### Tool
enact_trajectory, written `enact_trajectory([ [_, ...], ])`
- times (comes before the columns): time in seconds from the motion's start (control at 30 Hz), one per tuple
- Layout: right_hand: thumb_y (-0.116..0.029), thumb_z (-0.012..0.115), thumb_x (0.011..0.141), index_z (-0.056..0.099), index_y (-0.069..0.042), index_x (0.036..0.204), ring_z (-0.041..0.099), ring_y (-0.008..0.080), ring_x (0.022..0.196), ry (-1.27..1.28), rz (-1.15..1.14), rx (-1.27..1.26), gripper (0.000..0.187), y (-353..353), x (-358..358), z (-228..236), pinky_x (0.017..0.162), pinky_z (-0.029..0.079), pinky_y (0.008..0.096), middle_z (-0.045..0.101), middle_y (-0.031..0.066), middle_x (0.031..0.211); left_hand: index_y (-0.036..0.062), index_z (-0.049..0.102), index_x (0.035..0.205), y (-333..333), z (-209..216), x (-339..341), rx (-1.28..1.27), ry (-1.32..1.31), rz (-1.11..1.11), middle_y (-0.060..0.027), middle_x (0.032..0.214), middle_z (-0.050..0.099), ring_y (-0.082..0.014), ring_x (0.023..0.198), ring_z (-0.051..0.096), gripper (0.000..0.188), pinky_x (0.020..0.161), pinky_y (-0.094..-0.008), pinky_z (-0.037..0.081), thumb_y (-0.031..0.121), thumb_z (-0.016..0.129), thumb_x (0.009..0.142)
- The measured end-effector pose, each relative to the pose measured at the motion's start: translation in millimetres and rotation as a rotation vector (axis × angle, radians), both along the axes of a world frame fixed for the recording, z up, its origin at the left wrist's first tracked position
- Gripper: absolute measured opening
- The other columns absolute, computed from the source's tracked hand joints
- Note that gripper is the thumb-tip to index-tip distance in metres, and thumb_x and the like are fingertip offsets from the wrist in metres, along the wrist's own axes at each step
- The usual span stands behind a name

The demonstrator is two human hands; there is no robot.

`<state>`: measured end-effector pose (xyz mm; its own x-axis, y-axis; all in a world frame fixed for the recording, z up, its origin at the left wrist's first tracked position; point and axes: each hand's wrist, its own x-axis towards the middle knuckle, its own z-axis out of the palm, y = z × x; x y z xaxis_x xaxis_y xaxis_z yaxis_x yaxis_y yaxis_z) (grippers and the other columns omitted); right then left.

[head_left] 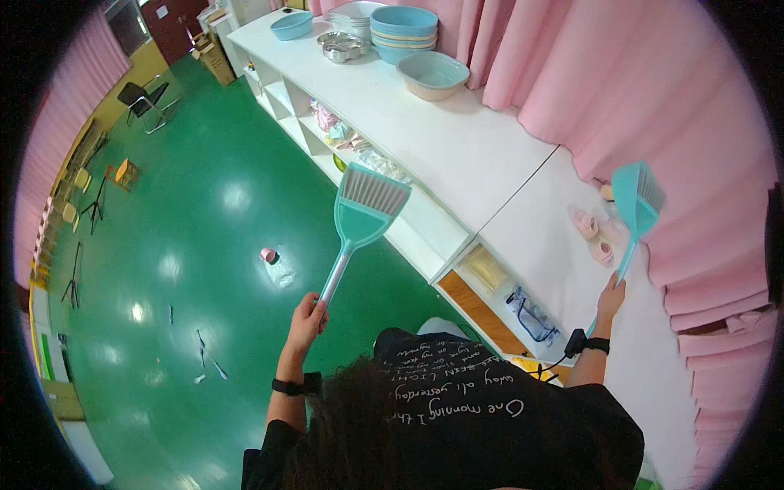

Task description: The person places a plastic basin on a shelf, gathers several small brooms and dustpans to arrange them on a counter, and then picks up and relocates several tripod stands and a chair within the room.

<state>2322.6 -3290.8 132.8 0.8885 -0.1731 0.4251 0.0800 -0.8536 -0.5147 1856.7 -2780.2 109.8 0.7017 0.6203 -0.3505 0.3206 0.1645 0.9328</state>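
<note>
My left hand [308, 317] is wrapped round the pale handle of a teal hand broom [363, 212]. Its grey bristles point up and away from me, above the floor beside the shelf unit. On the right, my right hand [610, 296] grips the handle of a teal dustpan [635, 198], held up over the white counter near the pink curtain. Ridges show on the dustpan's inner side. A pair of pink shoes [593, 233] lies on the counter just left of it. Both wrists wear black bands.
A small pink cup [269, 256] and several thin utensils [214, 363] lie on the green floor [196, 278]. The white shelf unit [384, 106] carries stacked blue basins [404, 33], a loose basin [433, 75] and metal trays [343, 46]. A black chair [144, 101] stands at far left.
</note>
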Motion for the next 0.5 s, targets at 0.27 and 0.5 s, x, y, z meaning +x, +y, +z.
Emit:
enact_trajectory([
  [0.27,-0.035,0.042,0.093,0.049,0.005,0.089,0.055,0.0376,0.070,-0.027,0.275,-0.024,0.041,137.4,27.6,44.3,0.065,0.042,0.0436,0.054,0.0257,0.075,0.0033,0.046,0.101,132.8,6.8,77.4,0.069,-0.064,-0.040,0.0001,0.061,0.047,-0.0063,0.047,0.042,0.021,0.041,-0.0208,0.032,0.023,0.047,0.092],
  [0.5,-0.034,0.046,0.091,0.046,0.000,0.087,0.053,0.0365,0.063,0.117,0.452,-0.009,0.034,314.3,93.5,69.5,0.058,0.039,0.0428,0.053,0.0222,0.069,0.0039,0.046,0.100,242.3,46.0,175.8,0.130,-0.097,-0.028,0.0005,0.062,0.047,-0.0058,0.047,0.042,0.020,0.040,-0.0201,0.032,0.023,0.046,0.093],
])
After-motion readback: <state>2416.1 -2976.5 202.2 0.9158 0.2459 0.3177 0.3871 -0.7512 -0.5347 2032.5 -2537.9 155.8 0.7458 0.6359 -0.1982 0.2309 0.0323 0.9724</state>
